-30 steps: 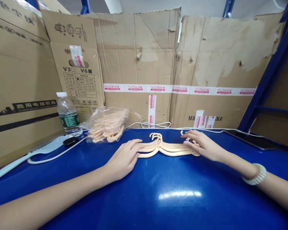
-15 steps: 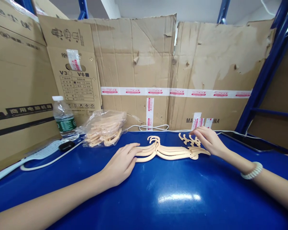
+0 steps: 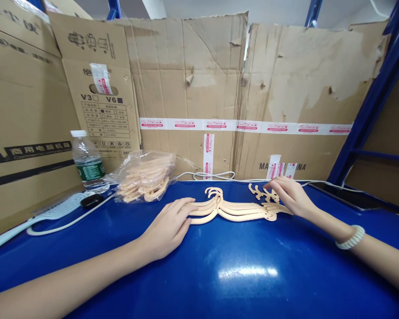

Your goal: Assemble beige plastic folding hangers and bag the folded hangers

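Note:
A fanned stack of beige clothes hangers [image 3: 242, 212] lies on the blue table, with several curved hooks [image 3: 214, 192] pointing away from me. My left hand [image 3: 169, 228] rests on the stack's left end, fingers stretched and together, thumb lower; it covers the ends of the hangers. At the right end, my right hand [image 3: 294, 195] reaches in with slightly bent fingers, open as far as I can see. Its fingertips hover over or touch small branching beige pieces [image 3: 258, 193], partly hidden behind it. I cannot tell whether these belong to the hangers.
A clear plastic bag [image 3: 146, 177] of beige hangers sits at the back left, beside a water bottle [image 3: 89, 161]. A black mouse-like object [image 3: 92, 201] and a pale blue slatted item [image 3: 58, 209] lie left. Cardboard [image 3: 186, 79] walls the back. A dark tablet-like slab [image 3: 344, 197] lies right.
The view has shifted very slightly. Both hands and the hangers keep practically the same places.

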Demonstrator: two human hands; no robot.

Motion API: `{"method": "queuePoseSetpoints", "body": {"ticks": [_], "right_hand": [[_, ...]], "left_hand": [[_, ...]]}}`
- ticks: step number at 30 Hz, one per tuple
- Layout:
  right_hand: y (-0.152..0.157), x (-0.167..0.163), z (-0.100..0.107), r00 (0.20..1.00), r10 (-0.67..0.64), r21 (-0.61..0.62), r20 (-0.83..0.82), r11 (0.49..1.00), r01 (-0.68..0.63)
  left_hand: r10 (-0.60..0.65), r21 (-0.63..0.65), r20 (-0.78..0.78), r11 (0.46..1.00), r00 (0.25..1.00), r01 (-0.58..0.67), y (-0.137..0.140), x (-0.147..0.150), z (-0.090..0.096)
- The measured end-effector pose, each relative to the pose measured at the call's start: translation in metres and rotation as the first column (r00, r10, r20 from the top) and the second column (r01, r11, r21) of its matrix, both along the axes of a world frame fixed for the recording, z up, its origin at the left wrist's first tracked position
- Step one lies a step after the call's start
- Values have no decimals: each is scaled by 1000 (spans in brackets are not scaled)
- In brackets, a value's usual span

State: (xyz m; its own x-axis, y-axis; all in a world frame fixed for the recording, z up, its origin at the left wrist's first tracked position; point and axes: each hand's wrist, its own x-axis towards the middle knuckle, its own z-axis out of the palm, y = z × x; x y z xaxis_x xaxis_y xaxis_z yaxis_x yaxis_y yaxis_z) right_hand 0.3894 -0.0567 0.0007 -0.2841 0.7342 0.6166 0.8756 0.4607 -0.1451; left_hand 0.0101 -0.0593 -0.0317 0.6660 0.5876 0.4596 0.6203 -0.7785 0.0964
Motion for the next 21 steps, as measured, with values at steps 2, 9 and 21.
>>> {"method": "queuePoseSetpoints", "body": {"ticks": [2, 9, 21], "right_hand": [[1, 2, -1, 1000, -3, 19, -16, 1000, 3], [4, 11, -3, 981, -80, 57, -179, 994, 91], [8, 17, -6, 935, -183, 61, -305, 976, 211]], "left_hand": [[-2, -3, -5, 1000, 1000, 2, 0, 0, 0], [-17, -8, -9, 1000, 1000, 17, -2, 0, 2], [-54, -18, 30, 998, 998, 55, -4, -2, 1]]}}
